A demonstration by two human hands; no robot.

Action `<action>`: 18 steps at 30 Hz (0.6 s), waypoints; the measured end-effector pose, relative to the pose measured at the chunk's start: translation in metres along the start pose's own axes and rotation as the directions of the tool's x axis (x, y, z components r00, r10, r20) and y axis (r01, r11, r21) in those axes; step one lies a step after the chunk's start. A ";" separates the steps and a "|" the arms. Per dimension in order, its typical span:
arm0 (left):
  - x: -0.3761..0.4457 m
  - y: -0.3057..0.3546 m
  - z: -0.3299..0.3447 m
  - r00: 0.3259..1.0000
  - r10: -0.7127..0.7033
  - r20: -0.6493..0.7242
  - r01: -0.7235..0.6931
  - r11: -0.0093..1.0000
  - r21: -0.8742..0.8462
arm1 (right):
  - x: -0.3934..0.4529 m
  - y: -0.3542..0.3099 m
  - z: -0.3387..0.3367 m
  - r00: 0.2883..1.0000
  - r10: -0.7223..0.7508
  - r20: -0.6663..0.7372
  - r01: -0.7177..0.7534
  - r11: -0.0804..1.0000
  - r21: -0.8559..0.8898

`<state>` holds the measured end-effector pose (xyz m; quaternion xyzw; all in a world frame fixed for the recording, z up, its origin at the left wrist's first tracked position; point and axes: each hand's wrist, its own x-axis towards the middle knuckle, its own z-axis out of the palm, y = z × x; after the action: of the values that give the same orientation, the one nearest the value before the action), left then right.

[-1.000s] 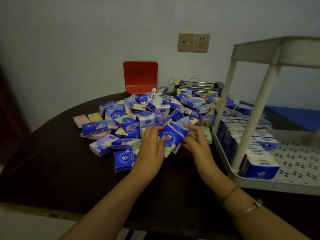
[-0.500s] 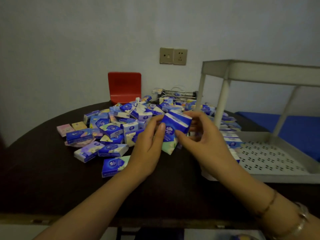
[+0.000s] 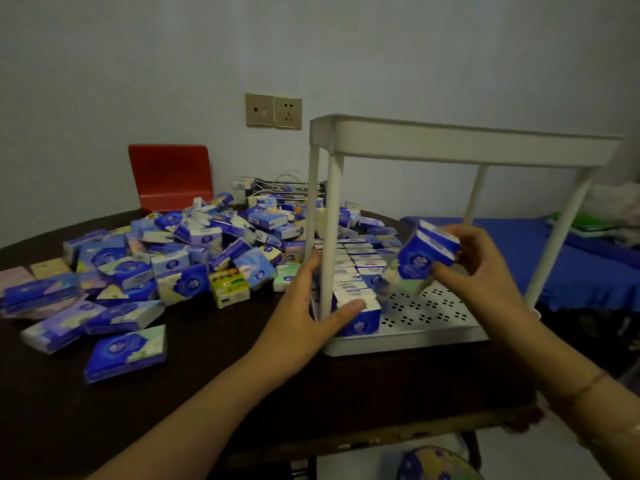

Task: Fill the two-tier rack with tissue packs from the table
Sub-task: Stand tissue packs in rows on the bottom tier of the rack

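A white two-tier rack [image 3: 460, 142] stands on the right of the dark table [image 3: 214, 368]. A row of blue-and-white tissue packs [image 3: 356, 268] lines the left side of its perforated lower tier. My right hand [image 3: 481, 268] grips a small stack of blue tissue packs [image 3: 420, 261] and holds it above the lower tier, inside the rack. My left hand [image 3: 308, 306] reaches round the rack's front left leg, its thumb resting on the nearest pack in the row [image 3: 360, 315]. A big heap of loose tissue packs [image 3: 166, 258] covers the table to the left.
A red chair back [image 3: 171, 176] stands behind the table against the wall, below a wall socket [image 3: 273, 110]. A metal wire rack [image 3: 287, 188] sits at the back of the heap. A blue-covered bed [image 3: 581, 258] lies to the right, beyond the table edge.
Both hands lifted a stack of packs from the heap. My right hand carried it right into the rack's lower tier, and my left hand let go and moved to the rack's front leg.
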<state>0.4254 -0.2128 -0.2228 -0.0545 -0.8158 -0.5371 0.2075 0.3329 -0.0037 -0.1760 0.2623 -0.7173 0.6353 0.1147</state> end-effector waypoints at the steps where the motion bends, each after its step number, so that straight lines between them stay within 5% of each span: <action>1: 0.001 -0.004 0.003 1.000 -0.020 0.018 0.020 1.000 0.007 | 0.003 0.009 -0.001 0.999 0.035 0.025 -0.035 0.999 -0.015; 7: 0.007 -0.019 0.015 0.994 -0.086 0.064 0.090 0.994 -0.055 | 0.013 0.040 0.015 0.945 0.165 0.282 -0.106 0.971 -0.214; 18: 0.009 -0.028 0.018 0.987 -0.155 0.043 0.158 0.983 -0.092 | 0.013 0.038 0.027 0.790 0.411 0.454 -0.102 0.819 -0.564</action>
<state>0.4032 -0.2094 -0.2493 -0.0096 -0.7947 -0.5888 0.1473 0.3066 -0.0308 -0.2063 0.2915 -0.8904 0.3265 -0.1252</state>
